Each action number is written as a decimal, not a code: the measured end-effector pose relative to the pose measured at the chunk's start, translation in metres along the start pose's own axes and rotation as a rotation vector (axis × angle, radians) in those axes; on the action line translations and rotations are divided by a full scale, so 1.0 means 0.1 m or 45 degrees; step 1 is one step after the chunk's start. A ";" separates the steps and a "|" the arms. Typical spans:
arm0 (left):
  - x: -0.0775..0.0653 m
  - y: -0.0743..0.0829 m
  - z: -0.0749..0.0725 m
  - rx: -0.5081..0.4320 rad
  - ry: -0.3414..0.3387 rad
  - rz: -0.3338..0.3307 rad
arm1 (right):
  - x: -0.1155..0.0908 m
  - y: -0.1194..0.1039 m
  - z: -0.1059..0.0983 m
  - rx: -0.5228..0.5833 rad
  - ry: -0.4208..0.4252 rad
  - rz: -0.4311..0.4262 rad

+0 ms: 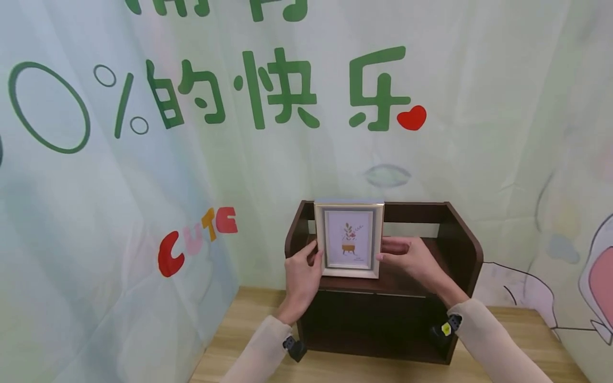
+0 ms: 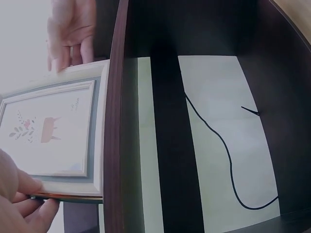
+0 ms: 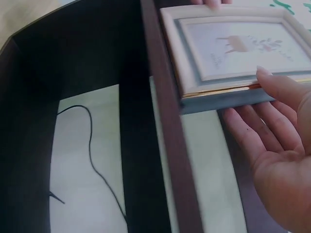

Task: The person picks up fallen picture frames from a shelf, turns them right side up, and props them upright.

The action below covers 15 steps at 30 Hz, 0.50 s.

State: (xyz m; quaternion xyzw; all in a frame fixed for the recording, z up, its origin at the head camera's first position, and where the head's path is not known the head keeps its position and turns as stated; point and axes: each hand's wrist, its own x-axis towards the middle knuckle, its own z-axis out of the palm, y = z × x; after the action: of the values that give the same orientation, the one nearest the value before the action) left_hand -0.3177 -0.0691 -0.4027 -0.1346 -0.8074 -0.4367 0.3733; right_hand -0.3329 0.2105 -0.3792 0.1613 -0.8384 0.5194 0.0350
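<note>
A cream picture frame (image 1: 349, 273) stands upright on the upper shelf of a dark brown wooden rack (image 1: 464, 239), toward its left side. Behind its glass is a print of a plant in an orange pot. My left hand (image 1: 304, 274) pinches the frame's left edge between thumb and fingers. On the opposite edge, my right hand (image 1: 415, 261) grips with the thumb in front and the fingers behind, as the right wrist view shows with the frame (image 3: 175, 53) close up. The frame's lower edge is at the shelf's front board (image 2: 114, 145).
The rack's lower compartment (image 1: 369, 322) is dark inside, with slatted openings at the back. It stands on a light wood tabletop (image 1: 239, 324) against a printed curtain (image 1: 297, 159) with green characters, a red heart (image 1: 412, 118) and colored letters.
</note>
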 end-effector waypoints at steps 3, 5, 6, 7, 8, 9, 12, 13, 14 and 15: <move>-0.02 0.00 -0.02 -0.006 -0.008 -0.003 | -0.03 0.08 0.04 -0.051 -0.018 -0.010; -0.03 0.01 -0.02 -0.003 -0.012 0.009 | -0.04 0.11 0.05 -0.067 -0.022 -0.020; -0.02 0.01 -0.03 0.003 -0.013 0.022 | -0.03 0.12 0.05 -0.066 -0.022 -0.022; -0.02 0.01 -0.03 0.016 -0.012 0.036 | -0.03 0.13 0.05 -0.068 -0.022 -0.025; -0.02 0.00 -0.03 0.032 -0.010 0.047 | -0.04 0.14 0.05 -0.068 -0.020 -0.028; -0.02 0.00 -0.03 0.047 -0.009 0.056 | -0.04 0.15 0.05 -0.065 -0.017 -0.030; -0.02 0.00 -0.03 0.074 -0.011 0.060 | -0.04 0.16 0.06 -0.057 -0.014 -0.035; -0.02 0.00 -0.04 0.076 -0.014 0.055 | -0.04 0.16 0.06 -0.060 -0.016 -0.036; -0.03 0.00 -0.04 0.071 -0.021 0.047 | -0.04 0.16 0.07 -0.057 -0.018 -0.034; -0.03 0.00 -0.04 0.066 -0.028 0.040 | -0.05 0.17 0.08 -0.054 -0.023 -0.030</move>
State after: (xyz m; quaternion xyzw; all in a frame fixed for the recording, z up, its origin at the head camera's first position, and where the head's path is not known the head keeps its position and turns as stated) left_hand -0.3130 -0.0719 -0.4036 -0.1423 -0.8203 -0.4081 0.3746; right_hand -0.3327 0.2116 -0.3980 0.1750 -0.8476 0.4995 0.0371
